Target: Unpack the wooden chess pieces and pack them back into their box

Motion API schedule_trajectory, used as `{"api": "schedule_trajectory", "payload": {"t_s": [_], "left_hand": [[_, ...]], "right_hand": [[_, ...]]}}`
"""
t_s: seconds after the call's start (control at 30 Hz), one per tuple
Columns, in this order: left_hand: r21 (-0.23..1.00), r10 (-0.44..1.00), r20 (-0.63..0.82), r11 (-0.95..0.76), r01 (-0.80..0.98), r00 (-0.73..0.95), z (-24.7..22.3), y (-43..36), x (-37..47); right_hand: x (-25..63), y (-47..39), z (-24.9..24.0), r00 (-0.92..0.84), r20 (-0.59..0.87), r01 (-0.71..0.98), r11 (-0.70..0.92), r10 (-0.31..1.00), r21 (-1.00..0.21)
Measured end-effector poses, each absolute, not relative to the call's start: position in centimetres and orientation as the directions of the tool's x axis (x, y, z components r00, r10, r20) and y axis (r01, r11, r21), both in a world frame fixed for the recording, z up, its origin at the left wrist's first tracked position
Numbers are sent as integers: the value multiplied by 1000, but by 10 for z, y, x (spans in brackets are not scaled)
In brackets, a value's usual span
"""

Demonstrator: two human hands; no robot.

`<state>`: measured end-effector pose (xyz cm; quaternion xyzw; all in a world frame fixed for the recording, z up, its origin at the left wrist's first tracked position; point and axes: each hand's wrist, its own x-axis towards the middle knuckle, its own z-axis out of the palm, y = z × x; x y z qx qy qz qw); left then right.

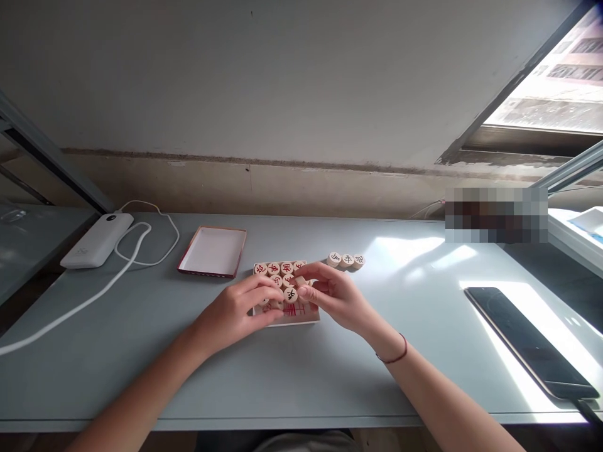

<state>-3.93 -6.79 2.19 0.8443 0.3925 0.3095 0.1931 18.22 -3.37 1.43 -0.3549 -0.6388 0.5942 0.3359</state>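
Observation:
A shallow box with a white rim stands in the middle of the desk, partly filled with round wooden xiangqi pieces. Several bear red characters, and one piece with a black character lies between my hands. My right hand pinches a tilted xiangqi piece between thumb and fingers above the box. Over the box's left side, my left hand is curled, thumb and fingers around a piece that is mostly hidden. Fingers cover some of the box's contents.
Three xiangqi pieces stand in a row behind my right hand. An upturned box lid lies to the left. Farther left is a white power bank with a white cable. A dark phone lies at the right.

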Motion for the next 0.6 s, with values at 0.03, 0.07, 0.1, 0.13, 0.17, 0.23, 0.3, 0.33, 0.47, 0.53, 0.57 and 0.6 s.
{"api": "schedule_trajectory", "payload": {"t_s": [0.03,0.07,0.1,0.13,0.17,0.23,0.3,0.33,0.47,0.53,0.57,0.6], "left_hand": [[552,779,376,-623,553,502,20,-70,-42],[522,773,380,-633,572,508,18,-71,-45],[486,765,382,-643,592,518,16,-72,-47],[449,758,380,-653,610,531,15,-72,-48],[418,751,371,-661,623,547,14,-72,-48],[388,742,345,-670,633,575,13,-71,-48],[381,740,326,-672,635,588,12,-71,-49],[378,742,320,-670,639,589,11,-71,-49],[344,748,321,-664,664,581,8,-72,-52],[332,740,319,-672,662,592,7,-73,-53],[334,736,318,-677,656,598,7,-73,-53],[341,734,318,-679,650,600,8,-72,-54]], "right_hand": [[183,-34,15,-517,5,70,49,856,-996],[182,-35,16,-515,1,90,55,857,-994],[182,-36,17,-515,-4,112,63,857,-992],[182,-38,17,-517,-7,140,76,856,-987],[181,-40,18,-516,-9,170,92,856,-981],[179,-44,19,-515,-4,230,134,857,-964],[178,-47,18,-524,4,284,179,852,-942],[177,-49,17,-533,12,302,203,846,-931],[172,-56,16,-585,106,298,334,804,-894],[169,-60,16,-607,157,288,401,779,-870],[168,-62,16,-615,176,292,429,769,-855],[166,-63,15,-619,194,300,458,761,-837]]}}
